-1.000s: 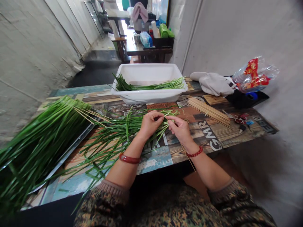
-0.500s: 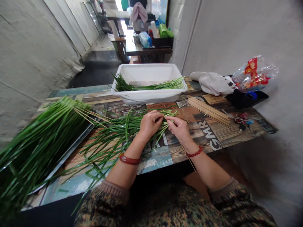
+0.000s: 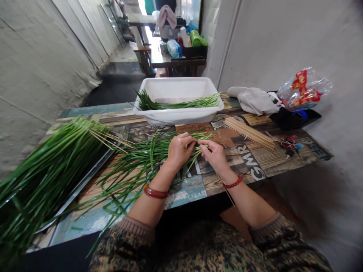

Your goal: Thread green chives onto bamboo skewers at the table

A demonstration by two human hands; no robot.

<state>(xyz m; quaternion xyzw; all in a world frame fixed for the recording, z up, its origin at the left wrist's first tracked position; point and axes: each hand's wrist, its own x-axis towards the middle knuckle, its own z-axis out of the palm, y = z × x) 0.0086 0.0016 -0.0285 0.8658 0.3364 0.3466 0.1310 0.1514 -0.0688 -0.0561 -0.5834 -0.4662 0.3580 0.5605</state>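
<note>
My left hand (image 3: 181,150) is closed in a pinch on garlic chives, just above the loose chives (image 3: 138,155) spread over the table. Close beside it, the fingertips of my right hand (image 3: 214,154) also pinch, almost touching the left fingers. A thin bamboo skewer (image 3: 228,195) sticks out from under my right hand toward my body; its other end is hidden by the hand. The pale stem ends (image 3: 204,135) of the chives point right, past my fingers. What lies exactly between the fingertips is too small to make out.
A white plastic tub (image 3: 178,116) holding chives stands behind. Left, a big heap of chives (image 3: 56,162) fills a metal tray (image 3: 76,189), with several skewers across it. A skewer bundle (image 3: 249,133), scissors (image 3: 287,141), a cap (image 3: 252,99) and a plastic bag (image 3: 304,90) lie right.
Both hands stay nearly in place, pinching close together. The left wrist has shifted very slightly to the right; the chives and skewers look the same.
</note>
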